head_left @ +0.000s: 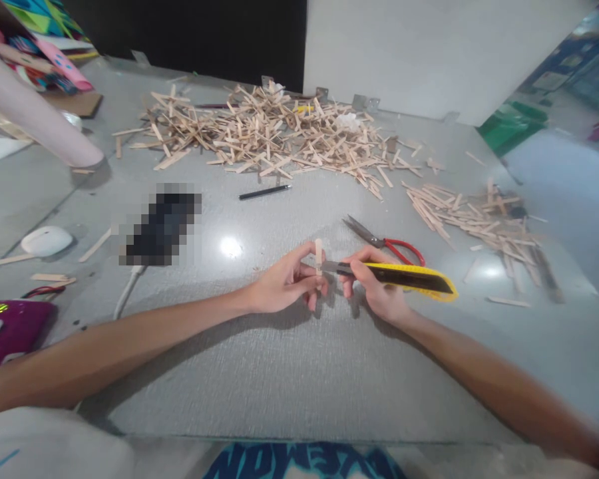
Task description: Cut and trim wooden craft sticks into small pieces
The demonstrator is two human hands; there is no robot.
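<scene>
Between the fingers of my left hand (290,279) a short wooden craft stick (319,251) is held upright. My right hand (377,289) grips a yellow and black utility knife (409,278) with its handle pointing right. The knife's blade (333,267) meets the stick near its lower part, close to my left fingers. Just beyond my right hand lie scissors (379,239) with red handles. A dark pen (264,192) rests farther back on the grey table (259,372).
A big heap of wooden sticks (259,133) spreads along the back, with a smaller pile (479,219) at right. A blurred-out phone (162,226) with a white cable (127,293), a white earbud case (46,240) and a purple object (17,332) lie at left.
</scene>
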